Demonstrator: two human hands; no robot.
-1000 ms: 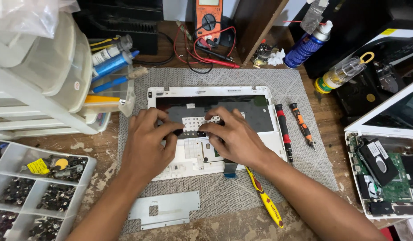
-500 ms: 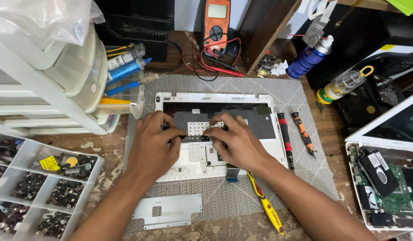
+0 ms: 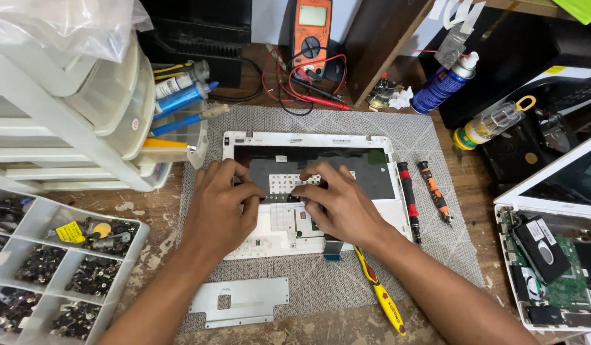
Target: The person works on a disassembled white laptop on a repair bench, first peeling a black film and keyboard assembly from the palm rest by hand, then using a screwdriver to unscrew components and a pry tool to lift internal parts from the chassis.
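Observation:
A white laptop top cover (image 3: 385, 150) lies inside up on a grey mat (image 3: 346, 281), with a black panel across its upper part. My left hand (image 3: 219, 207) rests on the cover's left half, fingers curled, tips pressing near a small perforated metal plate (image 3: 284, 184) at the middle. My right hand (image 3: 337, 201) presses the same spot from the right, fingertips down on the plate's lower edge. A blue-tipped ribbon cable (image 3: 332, 250) sticks out below the cover, under my right wrist. What lies beneath the fingertips is hidden.
A loose metal bracket (image 3: 241, 302) lies near the mat's front. A yellow pry tool (image 3: 382, 295) and two screwdrivers (image 3: 423, 191) lie right. A screw organiser (image 3: 46, 268), plastic drawers (image 3: 72, 115), an orange multimeter (image 3: 311, 29), spray can (image 3: 445, 83) and an opened laptop base (image 3: 551, 268) surround the mat.
The view has shifted slightly, so the cover sits lower in frame. Both hands stay pressed at the cover's middle, with only small finger movement.

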